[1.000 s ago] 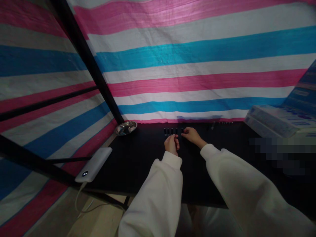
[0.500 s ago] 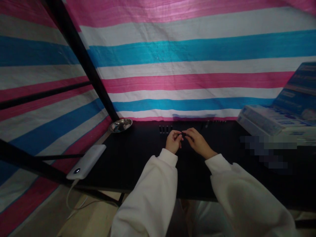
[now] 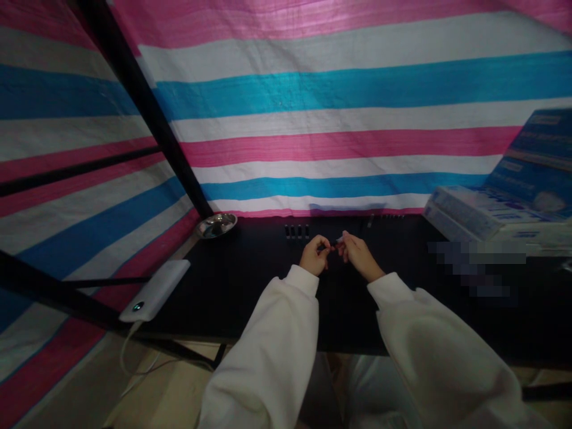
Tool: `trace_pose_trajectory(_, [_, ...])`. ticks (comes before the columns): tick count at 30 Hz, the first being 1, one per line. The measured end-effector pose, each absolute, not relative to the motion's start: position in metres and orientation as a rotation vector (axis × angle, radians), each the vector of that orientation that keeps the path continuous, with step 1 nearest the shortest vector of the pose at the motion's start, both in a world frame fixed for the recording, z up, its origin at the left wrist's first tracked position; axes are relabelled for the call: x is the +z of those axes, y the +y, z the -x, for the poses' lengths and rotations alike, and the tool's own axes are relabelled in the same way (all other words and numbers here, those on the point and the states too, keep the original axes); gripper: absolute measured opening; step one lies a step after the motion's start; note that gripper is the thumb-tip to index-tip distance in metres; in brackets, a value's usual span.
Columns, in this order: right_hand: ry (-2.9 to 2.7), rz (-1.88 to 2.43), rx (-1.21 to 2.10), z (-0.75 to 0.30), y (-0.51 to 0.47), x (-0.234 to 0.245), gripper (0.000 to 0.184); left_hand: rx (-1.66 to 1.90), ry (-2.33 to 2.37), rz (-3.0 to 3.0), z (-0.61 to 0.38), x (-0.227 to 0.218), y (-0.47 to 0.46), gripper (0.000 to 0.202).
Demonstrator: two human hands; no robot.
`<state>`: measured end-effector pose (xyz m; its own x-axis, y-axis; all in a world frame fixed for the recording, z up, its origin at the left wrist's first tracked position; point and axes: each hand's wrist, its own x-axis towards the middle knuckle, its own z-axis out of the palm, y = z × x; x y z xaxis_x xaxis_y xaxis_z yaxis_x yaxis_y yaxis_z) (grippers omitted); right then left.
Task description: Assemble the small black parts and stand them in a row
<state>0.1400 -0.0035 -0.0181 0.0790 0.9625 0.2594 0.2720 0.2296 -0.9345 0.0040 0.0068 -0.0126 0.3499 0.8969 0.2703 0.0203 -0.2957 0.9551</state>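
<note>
Black and small, the piece (image 3: pixel 333 243) shows above the far table (image 3: pixel 250 280), pinched in the left hand (image 3: pixel 314 256); remotely, I see the right hand (image 3: pixel 359 256) gripping a pale bit (image 3: pixel 340 240) beside it.

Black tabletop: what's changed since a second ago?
The right hand drew a small dark oblong piece from a row's end toward the person; the left hand moved right and took hold. A pale bit now shows in the right hand. Four dark oblong pieces and the shiny metal dish stayed put.
</note>
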Motion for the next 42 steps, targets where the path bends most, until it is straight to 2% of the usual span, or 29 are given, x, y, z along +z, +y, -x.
trace_pose_trajectory(5, [-1.518, 1.308, 0.703, -0.142, -0.007, -0.013, 0.046, 1.106, 0.86, -1.665, -0.005, -0.019, 0.007, 0.009])
trace_pose_trajectory(9, [-1.565, 1.333, 0.62, -0.143, -0.008, -0.01, 0.047, 1.141, 0.884, -1.629, -0.005, -0.018, 0.007, 0.017])
trace_pose_trajectory(22, [-1.493, 1.271, 0.709, -0.14, -0.006, -0.012, 0.047, 1.072, 1.006, -1.695, -0.004, 0.001, -0.003, 0.031])
trace_pose_trajectory(31, [-1.544, 1.3, 0.496, -0.134, -0.015, -0.005, 0.046, 1.044, 0.975, -1.434, -0.004, 0.003, 0.0, 0.044])
trace_pose_trajectory(42, [-1.676, 1.282, 0.243, -0.132, -0.026, 0.005, 0.04, 0.99, 0.881, -1.203, -0.006, 0.002, 0.004, 0.049])
